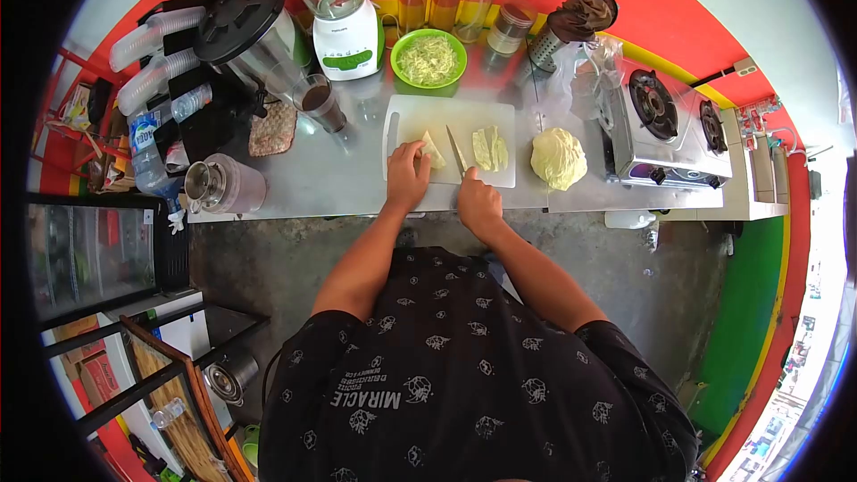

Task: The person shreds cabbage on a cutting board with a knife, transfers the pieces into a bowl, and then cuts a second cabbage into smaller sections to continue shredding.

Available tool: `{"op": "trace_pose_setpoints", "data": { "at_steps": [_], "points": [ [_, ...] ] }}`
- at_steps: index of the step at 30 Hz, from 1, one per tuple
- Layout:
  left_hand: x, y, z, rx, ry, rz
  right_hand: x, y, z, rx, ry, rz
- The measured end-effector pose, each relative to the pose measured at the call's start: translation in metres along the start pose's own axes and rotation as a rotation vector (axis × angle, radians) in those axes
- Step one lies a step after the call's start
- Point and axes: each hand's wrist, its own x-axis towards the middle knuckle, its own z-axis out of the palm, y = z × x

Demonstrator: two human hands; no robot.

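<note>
A white cutting board (451,112) lies on the metal counter. My left hand (408,177) rests on its left part, fingers bent over a pale cabbage piece (432,150). In my right hand (480,203), at the board's front edge, is the handle of a knife (456,148), its blade pointing away from me, between the held piece and some cut cabbage pieces (488,149). Right of the board sits a cabbage head (559,159). Behind the board, a green bowl (428,84) holds shredded cabbage.
A blender (348,40), bottles (446,2) and a jar (511,29) stand at the back. A gas stove (665,138) is on the right. Left are a glass of dark liquid (320,103), a cloth (272,129) and a clear pitcher (239,186). The counter's front edge is near my wrists.
</note>
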Motion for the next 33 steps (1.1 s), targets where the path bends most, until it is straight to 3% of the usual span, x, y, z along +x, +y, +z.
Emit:
{"op": "trace_pose_setpoints", "data": {
  "at_steps": [9, 17, 33],
  "points": [
    [0.005, -0.001, 0.006, 0.002, 0.017, -0.105, 0.008, -0.021, -0.007, 0.126, 0.019, 0.0],
    [0.007, -0.004, 0.006, 0.009, 0.018, -0.122, 0.009, -0.035, -0.006, -0.071, -0.02, -0.126],
    [0.005, -0.006, 0.01, 0.049, 0.027, -0.088, 0.033, -0.049, 0.009, -0.212, -0.034, -0.103]
  ]
}}
